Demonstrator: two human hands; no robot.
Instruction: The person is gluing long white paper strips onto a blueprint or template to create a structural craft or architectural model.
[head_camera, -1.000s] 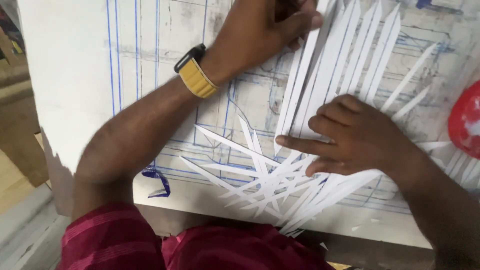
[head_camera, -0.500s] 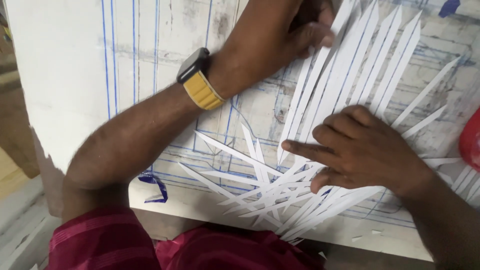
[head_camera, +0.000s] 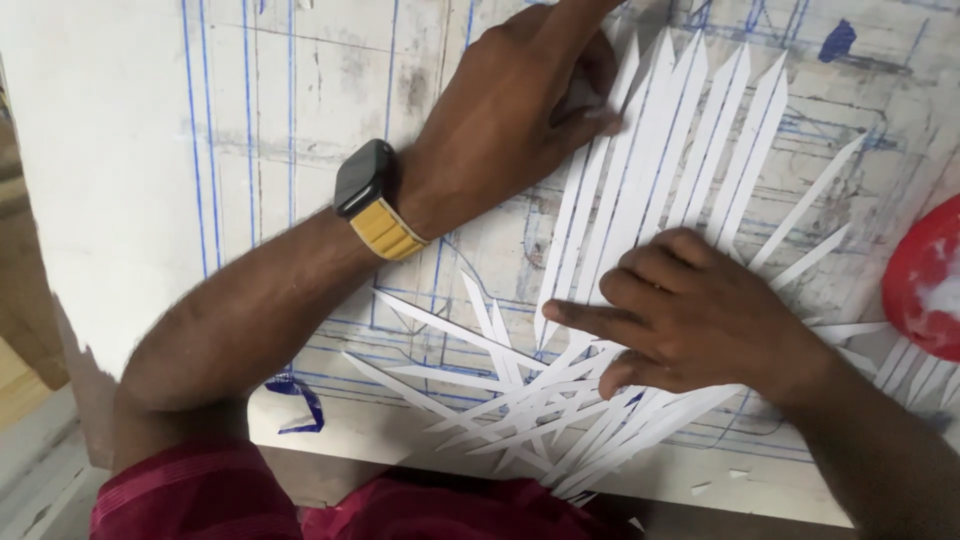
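Observation:
Several long pointed white paper strips (head_camera: 690, 140) fan out over a white board (head_camera: 110, 160) marked with blue lines. My left hand (head_camera: 520, 100), with a dark watch on a yellow band (head_camera: 375, 200) at the wrist, presses its fingers on the upper ends of the strips near the top. My right hand (head_camera: 700, 320) lies flat on the strips lower down, its index finger stretched left across them. Below it, more strips (head_camera: 500, 400) cross in a loose pile near the board's front edge.
A red round object (head_camera: 925, 280) with white stuff in it sits at the right edge. A scrap of blue tape (head_camera: 300, 395) clings near the board's front left. Red clothing (head_camera: 200, 500) shows below the board. Wooden surfaces lie at the left.
The view has shifted, so the red object shows more at the right. My left hand has slid slightly along the strip tops; my right hand stays pressed on the strips.

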